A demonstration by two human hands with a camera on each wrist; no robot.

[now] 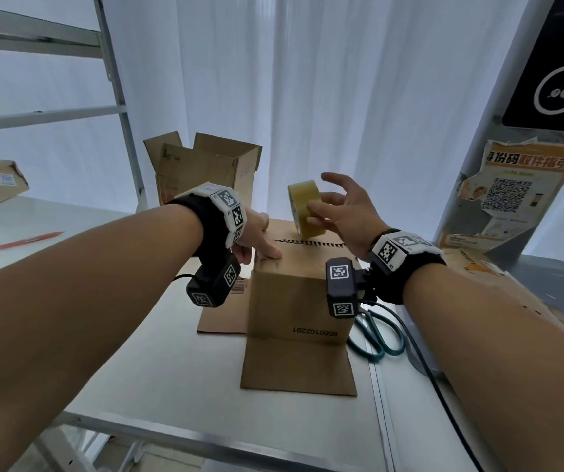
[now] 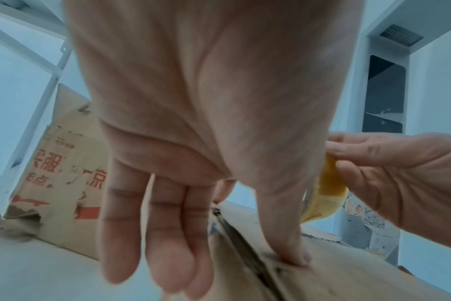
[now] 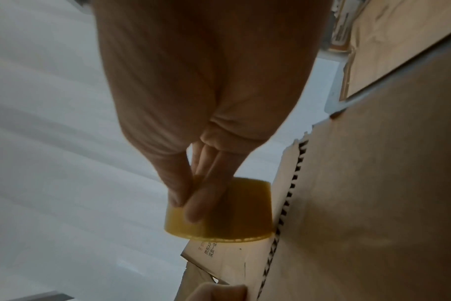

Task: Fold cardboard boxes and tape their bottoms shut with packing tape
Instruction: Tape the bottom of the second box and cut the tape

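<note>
L hand (image 1: 256, 233) flat, thumb pressing box (image 1: 299, 298) top; R hand (image 1: 345, 212) pinches tape roll (image 1: 304, 209) just above box seam.

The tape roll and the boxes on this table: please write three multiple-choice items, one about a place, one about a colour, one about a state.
1. Where do the scissors lie?
A. right of the closed box
B. inside the open box
C. on the shelf

2. What colour is the tape roll?
A. blue
B. yellowish
C. black

3. How is the left hand on the closed box?
A. thumb pressing the flaps down
B. lifted clear of the box
C. gripping the scissors

Answers: 1 A, the green handles rest beside its right wall; 2 B, the right hand holds a yellowish roll; 3 A, the left wrist view shows the thumb on the cardboard.
</note>
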